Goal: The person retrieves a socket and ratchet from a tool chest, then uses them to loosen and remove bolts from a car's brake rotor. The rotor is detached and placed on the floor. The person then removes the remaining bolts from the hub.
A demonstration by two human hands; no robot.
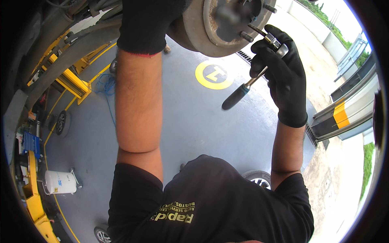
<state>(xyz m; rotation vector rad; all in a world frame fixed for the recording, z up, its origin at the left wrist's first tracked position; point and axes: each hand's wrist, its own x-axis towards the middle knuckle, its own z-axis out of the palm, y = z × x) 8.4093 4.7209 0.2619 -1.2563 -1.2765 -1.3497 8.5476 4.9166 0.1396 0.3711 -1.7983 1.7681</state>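
Note:
My right hand (285, 73), in a black glove, is closed around the head of a ratchet wrench (236, 96). The wrench's dark handle slants down and to the left. From its head, a socket with a thin dark bit (257, 30) points at the face of a rusty wheel hub (196, 26), close to a threaded stud (246, 36). Whether the bit's tip is seated in the hub cannot be made out. Beside the hub on the left is my raised left hand (150, 24), also black-gloved. Its fingers are hidden or beyond the upper edge.
Dark suspension arms (81, 44) hang at upper left. Yellow lift parts (67, 79), a blue hose (106, 84) and a white wheeled drum (60, 182) stand on the left. Loose wheels (259, 178) lie around the grey floor (194, 121). A striped post (340, 116) rises at right.

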